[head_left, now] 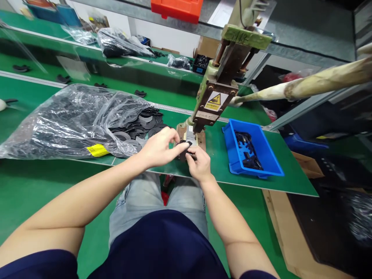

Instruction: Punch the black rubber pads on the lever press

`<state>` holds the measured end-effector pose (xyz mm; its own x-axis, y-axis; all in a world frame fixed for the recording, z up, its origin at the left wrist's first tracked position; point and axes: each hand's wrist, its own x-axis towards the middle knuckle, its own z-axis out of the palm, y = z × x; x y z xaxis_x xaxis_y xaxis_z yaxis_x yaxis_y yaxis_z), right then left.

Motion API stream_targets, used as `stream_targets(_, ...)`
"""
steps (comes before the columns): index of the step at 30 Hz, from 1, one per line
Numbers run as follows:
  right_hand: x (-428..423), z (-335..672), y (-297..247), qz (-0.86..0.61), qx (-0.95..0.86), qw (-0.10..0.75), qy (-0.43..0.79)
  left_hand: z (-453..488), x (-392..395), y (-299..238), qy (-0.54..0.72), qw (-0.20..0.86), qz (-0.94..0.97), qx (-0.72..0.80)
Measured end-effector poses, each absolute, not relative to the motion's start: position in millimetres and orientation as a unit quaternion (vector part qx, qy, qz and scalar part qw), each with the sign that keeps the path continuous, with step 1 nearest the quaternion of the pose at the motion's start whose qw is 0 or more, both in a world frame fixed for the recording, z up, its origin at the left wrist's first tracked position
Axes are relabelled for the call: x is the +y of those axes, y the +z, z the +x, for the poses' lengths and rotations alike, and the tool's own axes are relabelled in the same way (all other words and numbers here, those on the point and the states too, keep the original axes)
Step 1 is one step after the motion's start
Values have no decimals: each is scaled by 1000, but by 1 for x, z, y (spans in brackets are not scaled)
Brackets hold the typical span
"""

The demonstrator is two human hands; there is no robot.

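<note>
My left hand (159,150) and right hand (200,162) seem to pinch one small black piece (188,143) before the press (215,99). Work looks partway: loose pieces (147,122) fill the left; dark parts (250,152) lie in the blue box (271,164).

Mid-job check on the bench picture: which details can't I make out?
- Head view: the black part's full outline, hidden by the fingers; whether either hand grips it is unclear.
- Head view: fine print on the warning label, too small and blurred.
- Head view: individual pieces deep in the plastic bag, masked by folds and glare.
- Head view: the red-orange container's top, cut off by the upper edge.
</note>
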<state>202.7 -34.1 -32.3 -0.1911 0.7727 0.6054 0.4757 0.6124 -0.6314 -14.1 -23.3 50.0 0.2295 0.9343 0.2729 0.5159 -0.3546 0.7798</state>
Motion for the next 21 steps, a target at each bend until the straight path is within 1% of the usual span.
stream_targets(2, -34, 202, -32, -407, -761, 483, 147, -11, -23, 50, 334, 303, 755, 476)
stream_targets(6, -37, 202, -31, -398, -768, 480, 147, -7, -15, 40, 274, 437, 704, 488)
stream_targets(8, -41, 204, -31, -394, -769, 480, 152, -6, -13, 36, 276, 480, 677, 484)
stream_targets(11, -44, 207, -32, -393, -762, 489, 161, -7, -15, 34, 328, 500, 644, 478)
stream_targets(12, -43, 208, -32, -394, -760, 490, 165, -7, -14, 33, 332, 523, 630, 468)
stream_targets(15, -39, 213, -32, -398, -759, 482, 181, -12, -5, 23, 287, 617, 595, 428)
stream_targets(17, -36, 219, -33, -411, -753, 479, 187, -18, 11, 12, 294, 620, 576, 444)
stream_targets(21, -44, 243, -35, -443, -724, 493, 191, -28, 62, -11, 367, 553, 486, 569)
